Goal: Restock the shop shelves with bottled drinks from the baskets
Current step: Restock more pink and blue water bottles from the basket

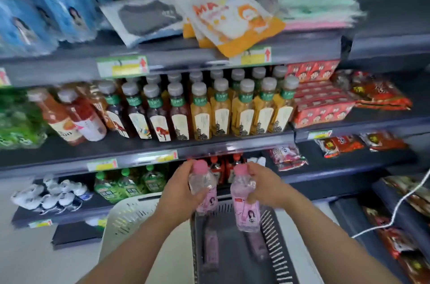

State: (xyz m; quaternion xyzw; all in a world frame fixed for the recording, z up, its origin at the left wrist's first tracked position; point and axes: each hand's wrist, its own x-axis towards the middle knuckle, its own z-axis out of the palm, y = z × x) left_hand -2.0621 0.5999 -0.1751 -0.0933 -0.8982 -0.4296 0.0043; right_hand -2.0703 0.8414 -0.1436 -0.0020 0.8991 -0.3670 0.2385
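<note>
Over dark basket [277, 244], pink bottles [201, 185] held, red-capped bottles [218, 173] behind

1. The left hand [179, 190] grips a pink-capped bottle [204, 193] round its upper body.
2. The right hand [263, 186] grips a second bottle [245, 204], also pink, just right of the first.
3. Both are held roughly upright above a dark basket [274, 237], near the person.
4. Two loose bottles [210, 246], blurred, lie inside that basket.
5. A white basket [125, 216] sits just left of it.
6. On the far middle shelf [209, 144], dark drinks [158, 116] stand left of yellow drinks [244, 116].
7. Green bottles [130, 183] stand on the lower shelf [93, 204], left of the hands.
8. Red packets [323, 107] lie at the far right.
</note>
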